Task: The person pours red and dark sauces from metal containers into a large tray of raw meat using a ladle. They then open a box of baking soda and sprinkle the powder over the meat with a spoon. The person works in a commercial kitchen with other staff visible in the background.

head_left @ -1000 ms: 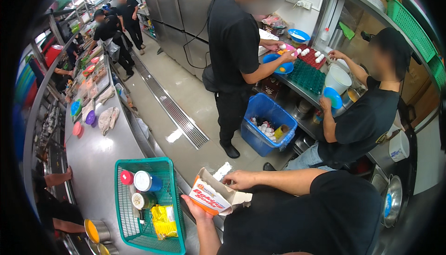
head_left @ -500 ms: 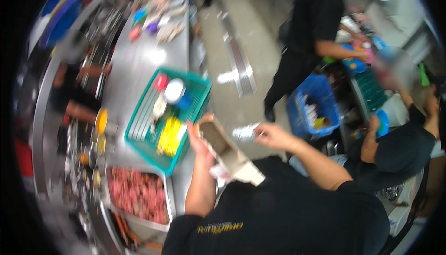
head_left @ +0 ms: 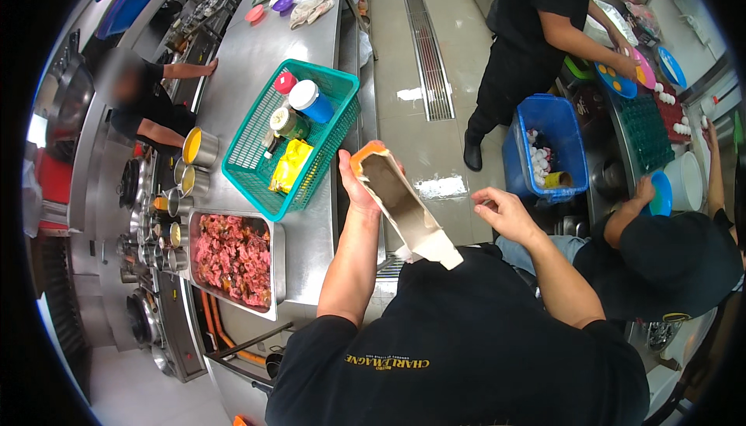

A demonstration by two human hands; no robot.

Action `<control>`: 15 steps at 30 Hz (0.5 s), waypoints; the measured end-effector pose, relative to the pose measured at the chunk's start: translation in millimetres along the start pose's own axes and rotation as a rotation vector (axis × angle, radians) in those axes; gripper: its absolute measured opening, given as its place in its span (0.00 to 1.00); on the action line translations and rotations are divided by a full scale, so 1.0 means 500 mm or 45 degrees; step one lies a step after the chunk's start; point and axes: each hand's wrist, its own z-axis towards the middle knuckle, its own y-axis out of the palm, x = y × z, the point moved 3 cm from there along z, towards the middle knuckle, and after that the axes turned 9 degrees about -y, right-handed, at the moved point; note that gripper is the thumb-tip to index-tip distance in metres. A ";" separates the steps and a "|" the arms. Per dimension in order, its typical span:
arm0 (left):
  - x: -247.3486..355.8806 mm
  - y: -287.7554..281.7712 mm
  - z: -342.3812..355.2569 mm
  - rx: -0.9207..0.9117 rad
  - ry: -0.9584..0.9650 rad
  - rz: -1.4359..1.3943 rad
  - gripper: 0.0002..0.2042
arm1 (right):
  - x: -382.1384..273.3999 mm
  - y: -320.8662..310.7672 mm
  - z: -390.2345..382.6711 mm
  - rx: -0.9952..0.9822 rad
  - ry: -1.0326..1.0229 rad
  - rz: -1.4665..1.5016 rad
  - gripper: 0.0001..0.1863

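Observation:
My left hand (head_left: 356, 184) is wrapped around an open cardboard box (head_left: 406, 202) with an orange end and a torn, flapped edge. Its pale inside faces up, and no contents show in it. The box is tilted in front of my chest, beyond the near end of the steel table. To the right of it, my right hand (head_left: 507, 215) hovers apart from the box, fingers loosely bent and spread, with nothing visible in them. Nearest to my left hand is a green plastic basket (head_left: 233, 163) holding a blue, white-lidded tub (head_left: 312, 101), a jar (head_left: 288, 124) and a yellow packet (head_left: 291, 165).
A steel pan of raw marinated meat (head_left: 233, 259) sits at the table's (head_left: 249, 84) near end, beside several metal pots (head_left: 200, 146). A blue bin (head_left: 545, 146) with eggshells stands on the right. Co-workers stand across the table and at the right counter, one holding plates (head_left: 618, 80).
The view has shifted, and the basket and pan sit higher in it. My right hand has drawn a little further right from the box. The box stays in my left hand.

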 end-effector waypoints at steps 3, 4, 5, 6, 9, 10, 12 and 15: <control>-0.040 -0.034 -0.016 -0.021 -0.100 0.002 0.37 | -0.023 -0.012 -0.032 0.100 -0.057 0.057 0.14; -0.056 -0.054 -0.026 0.286 -0.048 -0.034 0.38 | -0.027 -0.012 -0.042 0.108 -0.095 0.008 0.13; -0.073 -0.049 -0.036 0.201 -0.051 0.071 0.39 | -0.016 -0.006 -0.055 0.134 -0.125 0.134 0.12; -0.093 -0.040 -0.051 0.168 -0.095 0.219 0.39 | -0.018 -0.005 -0.065 0.121 -0.145 0.266 0.13; -0.181 -0.042 -0.101 0.440 -0.285 0.169 0.41 | -0.058 -0.010 -0.098 0.130 -0.165 0.605 0.20; -0.209 -0.033 -0.112 0.428 -0.338 0.193 0.41 | -0.080 -0.014 -0.114 0.210 -0.244 0.671 0.22; -0.271 0.014 -0.124 0.645 -0.360 0.264 0.40 | -0.071 -0.021 -0.130 0.238 -0.232 0.583 0.25; -0.317 0.030 -0.147 0.621 -0.395 0.200 0.40 | -0.070 -0.034 -0.152 0.193 -0.134 0.613 0.22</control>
